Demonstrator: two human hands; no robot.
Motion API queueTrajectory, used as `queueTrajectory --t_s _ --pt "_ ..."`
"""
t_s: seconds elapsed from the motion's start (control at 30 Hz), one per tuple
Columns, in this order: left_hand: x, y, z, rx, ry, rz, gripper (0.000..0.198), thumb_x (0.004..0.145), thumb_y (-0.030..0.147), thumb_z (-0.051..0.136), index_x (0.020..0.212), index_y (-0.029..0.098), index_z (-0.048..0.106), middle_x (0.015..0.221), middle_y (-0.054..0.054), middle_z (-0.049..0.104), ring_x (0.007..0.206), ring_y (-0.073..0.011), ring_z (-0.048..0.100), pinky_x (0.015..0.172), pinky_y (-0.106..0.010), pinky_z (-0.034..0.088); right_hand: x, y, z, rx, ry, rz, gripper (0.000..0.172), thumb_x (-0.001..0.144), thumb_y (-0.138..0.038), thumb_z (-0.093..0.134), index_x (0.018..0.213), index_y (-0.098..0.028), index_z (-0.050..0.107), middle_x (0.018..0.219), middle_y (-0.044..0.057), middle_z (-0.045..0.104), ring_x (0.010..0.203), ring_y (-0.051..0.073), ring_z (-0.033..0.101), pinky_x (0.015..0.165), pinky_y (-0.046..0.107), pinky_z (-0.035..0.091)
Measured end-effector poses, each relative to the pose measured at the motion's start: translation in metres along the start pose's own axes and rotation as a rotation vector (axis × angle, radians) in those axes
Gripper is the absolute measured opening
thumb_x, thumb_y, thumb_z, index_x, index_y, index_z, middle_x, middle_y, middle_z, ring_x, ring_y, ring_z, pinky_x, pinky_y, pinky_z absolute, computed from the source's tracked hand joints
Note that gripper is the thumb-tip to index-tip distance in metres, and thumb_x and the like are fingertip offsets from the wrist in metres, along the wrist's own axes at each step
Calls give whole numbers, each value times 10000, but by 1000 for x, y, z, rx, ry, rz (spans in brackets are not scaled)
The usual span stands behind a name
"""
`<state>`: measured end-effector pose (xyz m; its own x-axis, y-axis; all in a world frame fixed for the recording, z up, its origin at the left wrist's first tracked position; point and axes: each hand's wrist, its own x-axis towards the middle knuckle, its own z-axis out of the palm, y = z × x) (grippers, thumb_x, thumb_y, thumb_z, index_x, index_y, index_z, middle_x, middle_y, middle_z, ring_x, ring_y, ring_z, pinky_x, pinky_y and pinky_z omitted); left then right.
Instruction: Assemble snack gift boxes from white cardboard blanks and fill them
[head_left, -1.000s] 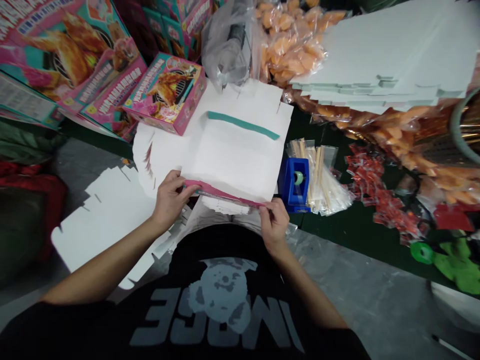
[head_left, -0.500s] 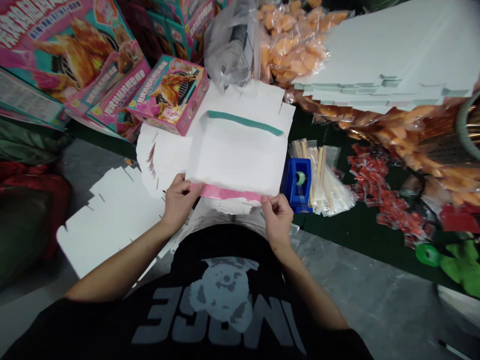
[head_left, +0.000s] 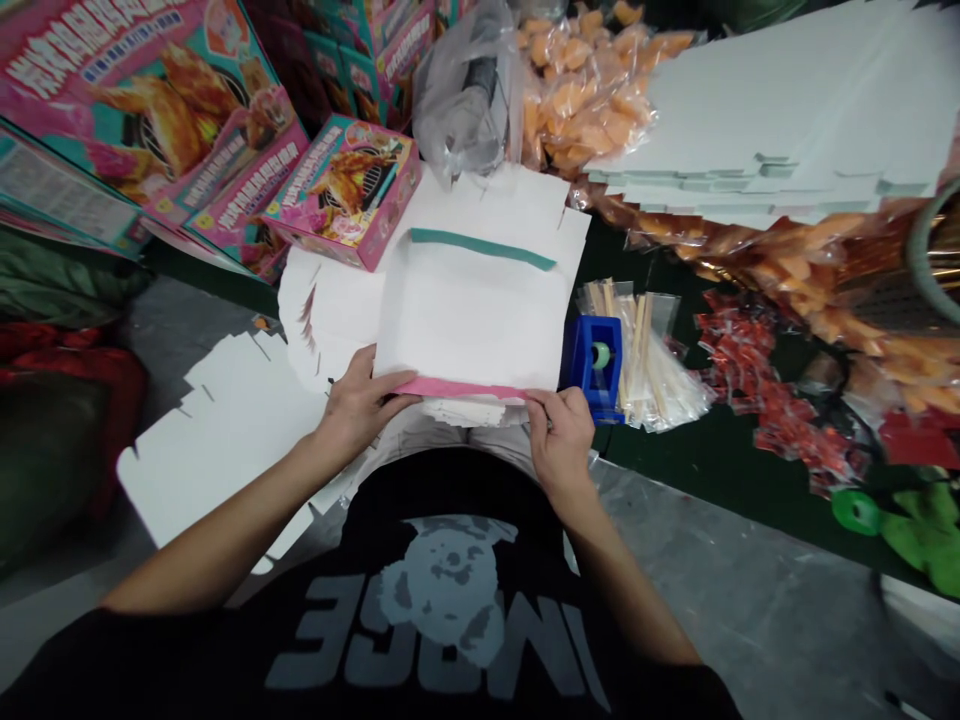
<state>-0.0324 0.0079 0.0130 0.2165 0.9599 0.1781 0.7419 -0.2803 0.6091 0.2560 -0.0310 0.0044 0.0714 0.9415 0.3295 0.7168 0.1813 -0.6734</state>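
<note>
A flat white cardboard box blank (head_left: 472,310) lies on a stack of the same blanks in front of me, with a teal strip along its far fold and a pink printed flap (head_left: 457,388) turned up along its near edge. My left hand (head_left: 358,405) pinches the flap's left end, fingers closed on it. At the flap's right end, my right hand (head_left: 561,435) grips the card between thumb and fingers.
A blue tape dispenser (head_left: 590,362) stands just right of the blank, beside bagged wooden sticks (head_left: 649,360). Finished pink-and-teal printed boxes (head_left: 345,190) pile at the back left. Bags of orange pieces (head_left: 585,85), red packets (head_left: 757,390) and a stack of white blanks (head_left: 780,120) lie on the right.
The pink flap was folded up and pressed closer to the white panel. Both hands moved slightly forward with it and kept their grip.
</note>
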Motion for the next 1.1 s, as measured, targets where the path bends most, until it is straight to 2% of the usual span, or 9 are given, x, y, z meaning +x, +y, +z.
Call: queueTrajectory --t_s 0.2,0.3,0.4,0.53,0.63,0.77,0.93,1.03,1.1 --pt "6 1 1 22 -39 33 244 804 375 752 1009 244 754 1245 -128 613 1090 -293 643 856 -404 602 19 -28 5 -234 -187 -420 369 853 -472 699 1163 -281 641 1098 75 660 1016 275 536 821 402 382" --pt "10 5 2 -25 -39 27 225 810 370 745 993 238 745 1250 -124 618 1125 -293 630 921 -416 577 34 -49 25 -263 -430 -544 202 918 -306 642 1100 -218 659 959 65 686 879 234 553 740 368 374" --pt "7 9 2 -128 -26 -8 295 817 387 735 1071 239 710 1247 -112 609 1027 -248 660 869 -400 588 45 -60 41 -296 -554 -504 120 941 -164 567 939 -201 682 828 52 668 787 206 552 699 350 358" --pt "-9 13 3 -469 144 -304 496 795 416 752 1221 245 565 1128 -66 639 660 -103 617 627 -283 556 53 -64 40 -336 -604 -439 170 938 -115 542 967 -205 683 852 55 680 762 187 567 688 341 340" --pt "-20 22 7 -814 89 -615 382 872 546 609 1026 202 550 776 -5 651 528 -89 559 504 -221 456 53 -68 35 -357 -642 -431 187 949 -129 532 1032 -213 678 889 58 689 775 185 580 688 341 323" --pt "-19 41 13 -1050 -101 -836 459 791 619 665 844 178 549 662 -26 655 516 -111 577 489 -225 437 41 -73 40 -342 -620 -485 191 980 -178 496 1024 -209 680 833 53 672 770 186 575 691 342 324" --pt "-18 56 20 -1106 76 -867 342 708 445 795 796 170 610 709 -9 666 635 -128 619 603 -249 508 16 -75 46 -275 -507 -569 239 984 -179 466 1110 -185 670 863 67 685 792 211 577 707 374 405" --pt "-21 53 18 -1077 89 -827 277 741 405 768 788 163 644 705 -15 668 632 -130 609 608 -257 504 16 -74 22 -105 -389 -628 244 935 -158 562 1154 -202 658 1000 77 700 931 231 612 800 387 482" --pt "-20 48 14 -1031 50 -771 275 777 417 741 766 156 653 649 -13 652 590 -128 597 597 -260 493 26 -70 -7 55 -143 -620 395 859 -172 692 1232 -283 625 1182 60 664 1126 263 585 910 419 498"
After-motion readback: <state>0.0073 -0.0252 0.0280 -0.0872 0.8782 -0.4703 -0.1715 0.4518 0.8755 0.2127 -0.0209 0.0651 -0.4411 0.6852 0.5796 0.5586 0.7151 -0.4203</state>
